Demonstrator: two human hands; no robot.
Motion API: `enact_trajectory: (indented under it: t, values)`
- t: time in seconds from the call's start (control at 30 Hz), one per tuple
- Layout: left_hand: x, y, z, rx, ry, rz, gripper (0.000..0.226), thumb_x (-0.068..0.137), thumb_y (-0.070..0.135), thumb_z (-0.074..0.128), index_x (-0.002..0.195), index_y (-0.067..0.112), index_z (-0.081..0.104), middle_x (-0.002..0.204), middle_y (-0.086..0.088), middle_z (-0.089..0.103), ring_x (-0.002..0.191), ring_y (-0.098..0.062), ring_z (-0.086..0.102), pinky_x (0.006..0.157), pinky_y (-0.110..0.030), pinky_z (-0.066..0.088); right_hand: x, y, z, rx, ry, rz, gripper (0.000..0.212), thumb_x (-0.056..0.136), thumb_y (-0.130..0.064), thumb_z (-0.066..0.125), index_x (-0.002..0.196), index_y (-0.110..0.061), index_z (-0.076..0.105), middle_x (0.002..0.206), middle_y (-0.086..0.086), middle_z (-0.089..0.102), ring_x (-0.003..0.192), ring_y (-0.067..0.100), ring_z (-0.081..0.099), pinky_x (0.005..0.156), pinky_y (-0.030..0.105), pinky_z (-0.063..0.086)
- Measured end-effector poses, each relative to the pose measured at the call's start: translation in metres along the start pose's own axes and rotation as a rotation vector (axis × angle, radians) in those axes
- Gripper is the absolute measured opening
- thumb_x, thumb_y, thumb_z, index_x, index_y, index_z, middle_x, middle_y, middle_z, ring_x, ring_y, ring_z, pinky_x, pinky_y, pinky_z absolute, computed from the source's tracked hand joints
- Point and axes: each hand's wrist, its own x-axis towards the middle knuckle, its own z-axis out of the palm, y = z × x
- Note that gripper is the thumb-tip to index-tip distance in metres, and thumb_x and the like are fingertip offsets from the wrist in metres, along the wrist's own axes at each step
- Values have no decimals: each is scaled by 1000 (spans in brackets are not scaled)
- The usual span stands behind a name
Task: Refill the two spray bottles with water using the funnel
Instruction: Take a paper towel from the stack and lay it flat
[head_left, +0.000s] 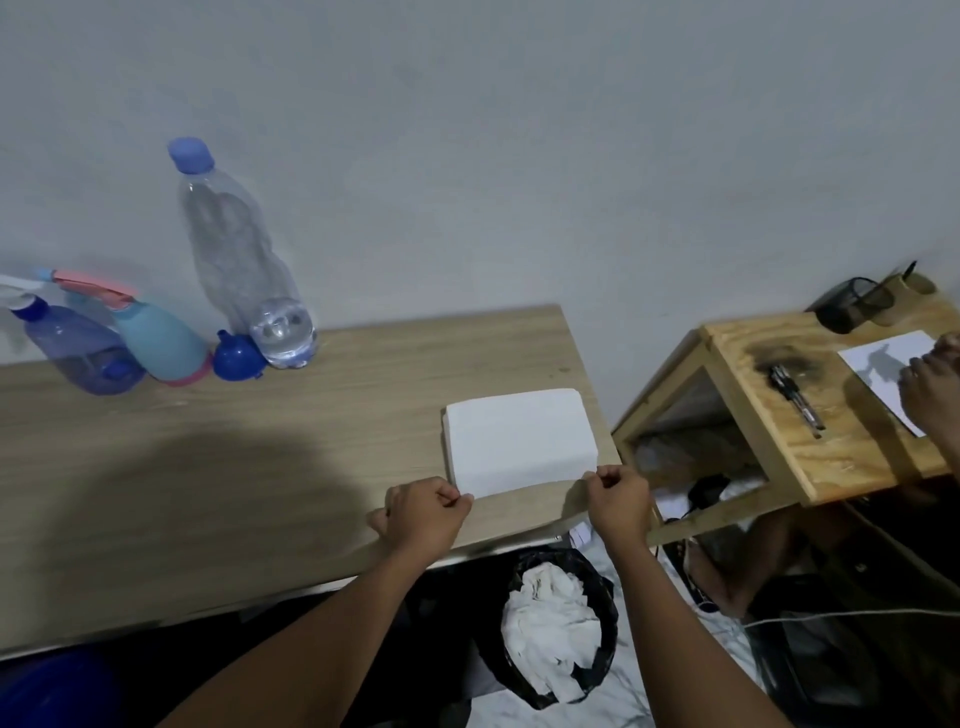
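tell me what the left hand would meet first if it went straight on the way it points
Likely the white paper stack: the left hand pinches its near corner and points across it toward the wall.

Looks like a plain study corner at home, or possibly a small office. A bare grey wall fills the top of the frame, and a wood-look desk runs through the middle. At right there's a small plywood side table with pens, a sheet of paper and a mesh pen cup. Lower centre, below the desk edge, a bin lined with a black bag, full of crumpled tissue. Household spray bottles at the upper left, marble-look floor at the bottom.
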Motion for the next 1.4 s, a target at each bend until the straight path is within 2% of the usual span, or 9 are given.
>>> enact_trajectory:
  t: [0.17, 0.27, 0.33, 0.53, 0.77, 0.97, 1.1, 1.2, 1.4]
  values:
    - [-6, 0, -8, -168, 25, -21, 27, 69, 58, 75, 64, 32, 68, 66, 21, 67, 74, 1, 62, 75, -27, 36, -8, 0, -8, 101, -4, -29, 11, 86, -11, 67, 76, -8, 64, 72, 2, 65, 71, 20, 60, 63, 29, 45]
    - [-10, 3, -12, -420, -31, -29, 21, 75, 36, 82, 74, 17, 74, 74, 5, 73, 69, -7, 64, 54, -12, 42, -13, -2, -14, 270, -20, -30, 10, 82, -3, 67, 73, -6, 62, 70, 5, 63, 66, 17, 56, 65, 29, 47]
    - [-13, 4, -16, -606, -82, -53, 22, 79, 22, 81, 78, 2, 72, 75, -6, 73, 67, -10, 62, 52, -4, 43, -13, -6, -18, 409, -34, 4, 10, 82, 2, 66, 78, -5, 61, 71, 11, 62, 66, 20, 56, 70, 34, 49]
    - [-14, 10, -25, -988, -274, -117, 14, 84, 4, 73, 78, -1, 62, 71, -16, 63, 71, -24, 60, 71, -34, 53, -10, -24, -26, 576, -166, 11, 22, 91, 8, 56, 104, -9, 57, 81, 11, 64, 74, 24, 63, 75, 42, 58]
    - [-9, 18, -33, -1009, -239, -111, 20, 82, -9, 70, 87, 3, 54, 74, -18, 62, 61, -21, 60, 60, -30, 55, -11, -34, -23, 602, -196, 60, 6, 92, -4, 67, 89, 1, 67, 91, 15, 68, 81, 23, 64, 77, 35, 60]
    - [-6, 14, -36, -1052, -475, -202, 35, 81, -17, 64, 106, 3, 50, 86, -19, 58, 65, -22, 59, 64, -32, 54, -13, -35, -22, 720, -299, 194, 18, 88, 11, 64, 86, -6, 57, 97, 18, 62, 77, 24, 63, 64, 30, 60]
    - [-8, 8, -41, -1014, -638, -184, 48, 82, -19, 55, 123, 7, 55, 78, -12, 55, 63, -19, 53, 64, -32, 49, -14, -33, -26, 618, -433, 257, 19, 92, 9, 56, 101, -6, 66, 102, 17, 60, 84, 26, 56, 66, 34, 54]
    - [-10, 5, -45, -998, -692, -133, 57, 83, -20, 49, 128, 15, 57, 78, -10, 50, 61, -18, 46, 60, -31, 43, -20, -39, -33, 591, -504, 226, 34, 94, 8, 51, 119, -8, 66, 90, 11, 63, 72, 18, 55, 65, 34, 50]
    - [-8, 7, -65, -1054, -517, -68, 21, 94, 13, 62, 114, 7, 66, 108, -11, 73, 81, -21, 69, 62, -30, 54, -37, -56, -46, 625, -747, 127, 51, 91, 16, 43, 126, -16, 62, 64, -6, 61, 69, 11, 61, 68, 32, 54]
